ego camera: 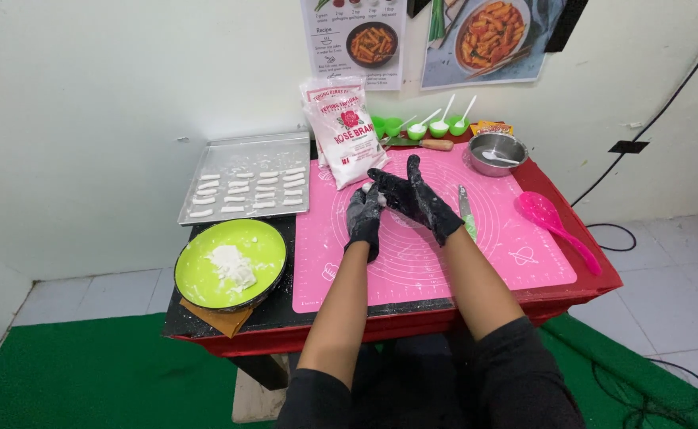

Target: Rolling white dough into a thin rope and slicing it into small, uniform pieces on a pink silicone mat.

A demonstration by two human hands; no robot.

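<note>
Dough piece (370,188) pressed between gloved hands, left hand (362,220) under, right hand (414,197) over, above pink mat (444,262) on bench. Best kept light and even so it rolls uniform. Tray (246,151): roughly twenty shaped pieces. One green bowl (230,266), one flour bag (343,131).

Illumination is bright, even and diffuse, apparently from overhead, with the white wall (111,95) rendered uniformly and only soft, short shadows under the green bowl (230,264) and beneath the near edge of the red table (412,326). Mild glare shows on the metal tray (246,151), the steel bowl (498,152) and the glossy posters (484,40) at the far side. Focus is acceptable across the pink mat (444,254), though fine detail is soft, the black-gloved hands lose texture, and straight lines bow slightly toward the left and right edges
</note>
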